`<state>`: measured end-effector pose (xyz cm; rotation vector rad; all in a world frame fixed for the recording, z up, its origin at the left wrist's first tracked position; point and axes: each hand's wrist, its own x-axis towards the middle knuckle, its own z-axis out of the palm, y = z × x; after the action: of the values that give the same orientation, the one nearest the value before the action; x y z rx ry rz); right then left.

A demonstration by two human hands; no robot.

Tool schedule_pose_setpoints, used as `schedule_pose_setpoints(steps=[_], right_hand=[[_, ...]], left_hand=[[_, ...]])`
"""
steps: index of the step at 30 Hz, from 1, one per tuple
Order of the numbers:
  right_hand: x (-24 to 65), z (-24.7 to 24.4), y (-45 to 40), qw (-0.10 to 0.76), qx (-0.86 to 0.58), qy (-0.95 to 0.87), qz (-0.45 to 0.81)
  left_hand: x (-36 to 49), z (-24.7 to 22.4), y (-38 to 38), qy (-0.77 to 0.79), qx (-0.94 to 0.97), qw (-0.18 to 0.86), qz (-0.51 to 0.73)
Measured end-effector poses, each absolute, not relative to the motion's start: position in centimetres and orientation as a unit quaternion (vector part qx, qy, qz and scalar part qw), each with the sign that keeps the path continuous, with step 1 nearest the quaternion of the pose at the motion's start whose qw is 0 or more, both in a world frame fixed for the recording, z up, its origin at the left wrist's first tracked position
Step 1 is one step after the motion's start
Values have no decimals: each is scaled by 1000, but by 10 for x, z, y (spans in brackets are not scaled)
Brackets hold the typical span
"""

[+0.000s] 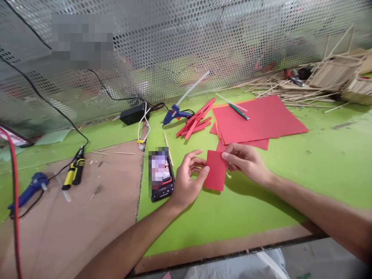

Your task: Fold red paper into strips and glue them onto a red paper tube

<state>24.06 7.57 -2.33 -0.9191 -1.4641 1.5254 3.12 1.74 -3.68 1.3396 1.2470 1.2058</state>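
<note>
A small red paper rectangle (215,172) is held up just above the green tabletop. Along its left edge, the thumb of my left hand (190,178) presses on it, with the other fingers curled behind. My right hand (245,161) pinches its upper right corner between thumb and fingers. Close to my left hand lies a phone (162,192) with a lit screen, partly blurred out. Beyond my hands rest a pile of narrow red paper strips (197,120) and a stack of red paper sheets (261,120). On that stack sits a green cutter (238,111).
A blue glue gun (176,114) with a glue stick stands behind the strips, near a black power adapter (132,114). Thin wooden sticks (276,89) heap up at the back right. Pliers (74,172) and another blue glue gun (29,190) lie left. Perforated metal mesh (174,46) closes the back.
</note>
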Motion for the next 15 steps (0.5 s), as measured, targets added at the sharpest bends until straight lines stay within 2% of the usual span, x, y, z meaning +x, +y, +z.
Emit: schedule_pose_setpoints(steps=[7, 11, 15], right_hand=[[246, -20, 75, 283, -368, -671, 578], [245, -16, 71, 308, -377, -707, 513], [242, -17, 69, 325, -351, -715, 510]], left_hand=[[30, -35, 17, 518, 527, 408, 536], [30, -34, 15, 507, 551, 439, 497], [31, -33, 13, 501, 591, 425, 468]])
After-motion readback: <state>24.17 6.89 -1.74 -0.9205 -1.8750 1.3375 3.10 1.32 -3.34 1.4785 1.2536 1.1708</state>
